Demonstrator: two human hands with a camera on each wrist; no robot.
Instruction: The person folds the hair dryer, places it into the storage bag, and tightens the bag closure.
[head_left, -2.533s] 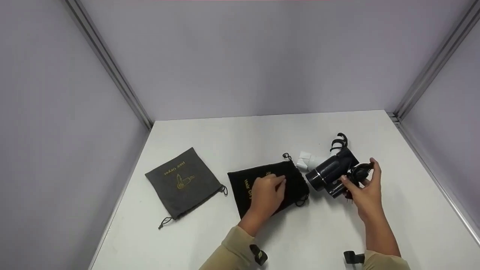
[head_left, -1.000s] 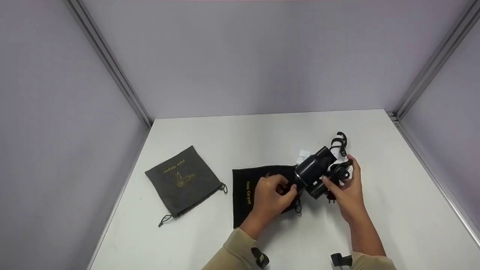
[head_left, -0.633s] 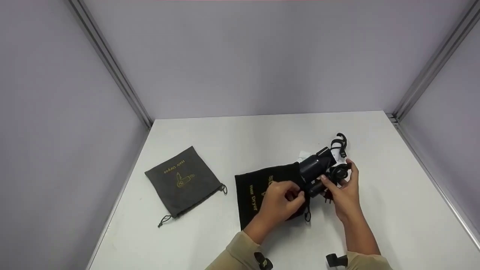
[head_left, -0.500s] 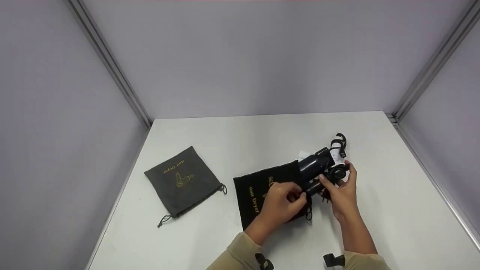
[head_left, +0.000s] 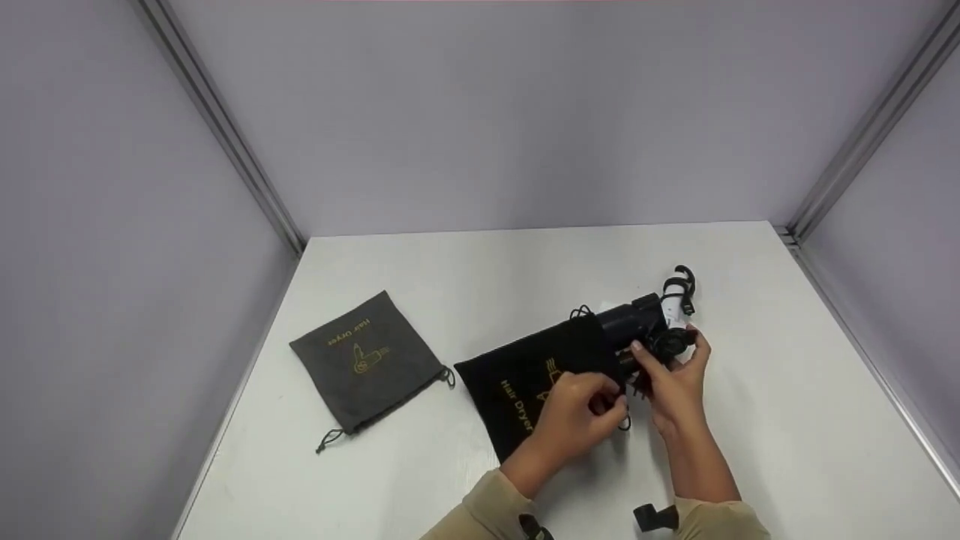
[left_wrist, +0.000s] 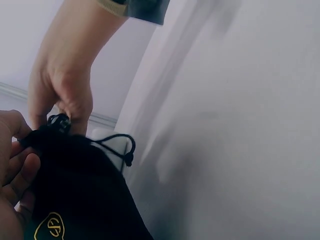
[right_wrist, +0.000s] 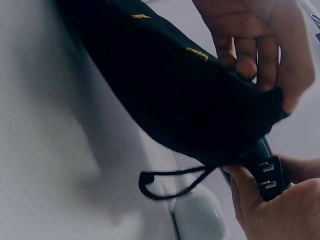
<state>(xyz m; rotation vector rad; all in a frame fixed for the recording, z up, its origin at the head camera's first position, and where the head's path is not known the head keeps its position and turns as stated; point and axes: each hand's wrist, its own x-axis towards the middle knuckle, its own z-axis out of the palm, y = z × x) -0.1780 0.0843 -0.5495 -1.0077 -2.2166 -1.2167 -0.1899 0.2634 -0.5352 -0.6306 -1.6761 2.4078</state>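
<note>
My left hand [head_left: 576, 412] pinches the mouth edge of a black drawstring bag [head_left: 499, 390] printed "Hair Dryer" in gold. My right hand [head_left: 679, 386] grips a dark hair dryer [head_left: 626, 322] by its folded handle and bundled cord [head_left: 670, 343]. The dryer's barrel end is inside the bag's mouth; its rear part sticks out. In the right wrist view, the plug [right_wrist: 270, 180] shows between the right fingers, and the left hand [right_wrist: 260, 45] holds the bag's rim. The left wrist view shows the bag [left_wrist: 85, 185] bulging, with a cord loop [left_wrist: 120, 147] hanging from it.
A grey drawstring bag [head_left: 367, 364] with the same print lies flat at the left. Behind the dark dryer lies a white hair dryer [head_left: 673, 306] with a black cord wound round its handle. Walls enclose the white table [head_left: 465, 277] at the back and sides.
The right hand has moved the dark dryer leftward, and its barrel has gone into the black bag. My left hand has shifted to the bag's mouth and pinches its edge, while the bag has turned slightly.
</note>
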